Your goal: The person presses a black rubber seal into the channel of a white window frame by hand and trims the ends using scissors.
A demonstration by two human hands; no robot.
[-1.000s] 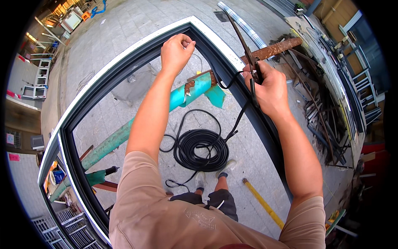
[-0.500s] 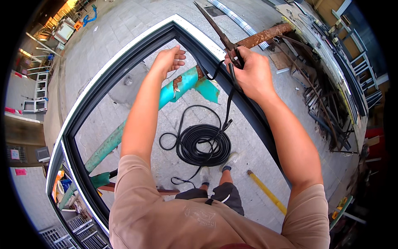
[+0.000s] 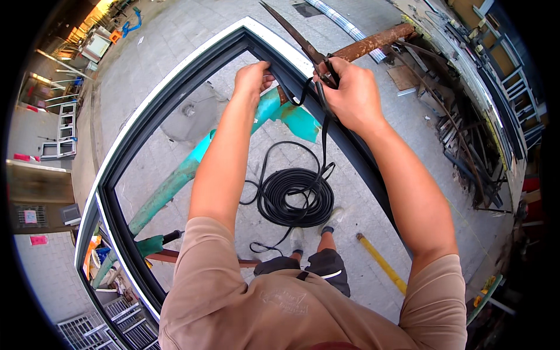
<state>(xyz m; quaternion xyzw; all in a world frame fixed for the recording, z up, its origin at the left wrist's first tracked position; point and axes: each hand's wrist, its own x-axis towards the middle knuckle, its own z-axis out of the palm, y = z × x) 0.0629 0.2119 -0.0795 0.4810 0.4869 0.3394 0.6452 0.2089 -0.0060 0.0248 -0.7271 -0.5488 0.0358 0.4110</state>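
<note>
Black, flexible strip (image 3: 324, 140) near the top corner of a large white-and-black frame (image 3: 279, 44), bent into a short loop just inside the right rail, then hanging down toward a flat black coil (image 3: 271, 198) on the grey paved floor (image 3: 361, 192). Over the right rail, the right hand (image 3: 353, 87), wrapped around the handles of long dark scissors (image 3: 300, 39), with the blades pointing up and to the left across the frame's white edge. Close against that grip, a run of the strip; impossible to tell whether pinched by the fingers or merely lying beside the handles. At the inner side of the top corner, the left hand (image 3: 252, 79), fingers curled inward, tips partly hidden; cannot tell whether pinching the strip or only resting against it.

Beneath the frame, slanting up from the lower left, a teal pipe (image 3: 169, 178) with a torn flap near its upper end. Past the right rail, a rusty brown pipe (image 3: 373, 44), and near it a long striped pale roll (image 3: 344, 26). Just below the coil, light shoes (image 3: 297, 239) and dark shorts (image 3: 335, 269); to their right, a yellow pole (image 3: 382, 265). Farther right, heaped scrap (image 3: 464, 140), mostly long dark pieces.
</note>
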